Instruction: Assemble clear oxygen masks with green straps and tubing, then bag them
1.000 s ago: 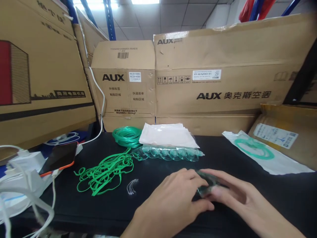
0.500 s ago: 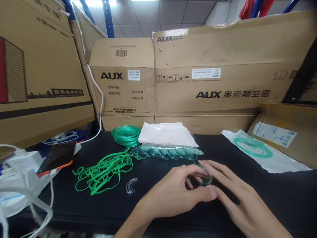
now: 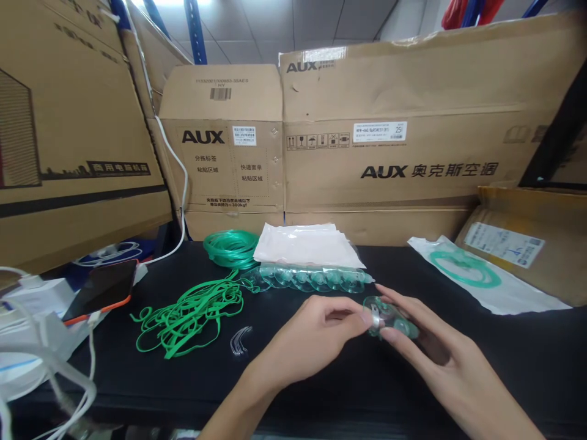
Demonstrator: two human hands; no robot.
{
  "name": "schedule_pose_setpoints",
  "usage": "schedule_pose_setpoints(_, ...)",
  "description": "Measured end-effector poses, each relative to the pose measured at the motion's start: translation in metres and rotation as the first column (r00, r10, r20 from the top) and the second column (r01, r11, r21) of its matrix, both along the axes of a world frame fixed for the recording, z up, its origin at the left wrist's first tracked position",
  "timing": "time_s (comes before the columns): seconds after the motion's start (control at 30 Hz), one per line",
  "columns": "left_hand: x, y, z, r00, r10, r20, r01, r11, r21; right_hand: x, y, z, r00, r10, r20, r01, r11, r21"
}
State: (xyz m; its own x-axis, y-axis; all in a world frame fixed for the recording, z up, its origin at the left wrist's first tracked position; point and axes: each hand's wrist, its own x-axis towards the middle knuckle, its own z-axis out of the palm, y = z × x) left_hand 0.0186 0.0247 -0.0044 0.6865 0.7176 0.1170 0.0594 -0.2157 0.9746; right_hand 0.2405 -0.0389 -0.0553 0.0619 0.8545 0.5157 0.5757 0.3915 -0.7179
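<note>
Hands, head view: left hand (image 3: 316, 333) is closed in a thumb-and-forefinger pinch on the left end of the mask shell (image 3: 391, 319). Right hand (image 3: 431, 348) is wrapped under its right end, fingers curled around it. The shell is held between both hands, just above the black table (image 3: 527, 360), front centre. Its long axis runs left to right, dipping slightly toward the right hand. Both hands are in contact, so neither is nearer. A small silver glint is seen at the left fingertip; too small to identify.

Shell: clear green-tinted plastic, thin, domed, glossy.

Just behind the hands, a nested row of like shells (image 3: 312, 280) is laid on its side, with flat white pouches (image 3: 307, 246) stacked behind it. Coiled green tubing (image 3: 229, 247) and a loose tangle of flat green straps (image 3: 192, 315) are to the left, thin bent wire clips (image 3: 241, 340) near the left wrist. A bagged set (image 3: 477, 275) lies well right.
</note>
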Motion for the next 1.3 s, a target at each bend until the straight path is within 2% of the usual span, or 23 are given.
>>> schedule_pose_setpoints(0.2,-0.003,0.003,-0.005,0.998,-0.011,-0.064,0.007,0.998,-0.062,0.004,0.001,0.001,0.999,0.02,-0.039,-0.022,0.998,-0.052)
schedule_pose_setpoints(0.3,0.0,0.001,-0.009,0.996,0.015,-0.089,-0.015,1.0,-0.005,0.001,0.0,0.004,0.998,0.031,-0.061,-0.036,0.996,-0.086)
schedule_pose_setpoints(0.43,0.006,-0.006,-0.01,0.996,0.086,-0.034,-0.082,0.991,0.105,-0.004,-0.001,0.005,0.995,0.042,-0.093,-0.054,0.99,-0.132)
schedule_pose_setpoints(0.53,0.011,-0.011,-0.008,0.989,0.143,0.026,-0.144,0.988,0.062,-0.006,-0.002,0.004,0.986,-0.022,-0.165,0.001,0.992,-0.127)
schedule_pose_setpoints(0.63,0.016,-0.013,-0.009,0.99,0.141,0.03,-0.142,0.989,0.036,-0.006,-0.003,0.004,0.973,-0.08,-0.217,0.054,0.991,-0.121)
schedule_pose_setpoints(0.73,0.018,-0.012,-0.012,0.991,0.133,0.02,-0.134,0.981,0.14,-0.006,-0.004,0.004,0.974,-0.065,-0.217,0.037,0.99,-0.133)
schedule_pose_setpoints(0.9,0.018,-0.011,-0.015,0.971,0.236,-0.023,-0.216,0.917,0.334,-0.016,-0.006,0.01,0.955,-0.075,-0.287,0.038,0.99,-0.132)
schedule_pose_setpoints(1.03,0.017,-0.009,-0.015,0.961,0.269,-0.061,-0.232,0.907,0.352,-0.02,-0.007,0.015,0.961,-0.029,-0.274,-0.012,0.989,-0.148)
schedule_pose_setpoints(1.17,0.016,-0.007,-0.014,0.971,0.23,-0.06,-0.196,0.919,0.342,-0.017,-0.008,0.014,0.974,-0.027,-0.224,-0.007,0.989,-0.149)
schedule_pose_setpoints(1.3,0.014,-0.007,-0.012,0.978,0.205,-0.041,-0.165,0.878,0.449,-0.018,-0.01,0.014,0.978,-0.06,-0.199,0.031,0.989,-0.144)
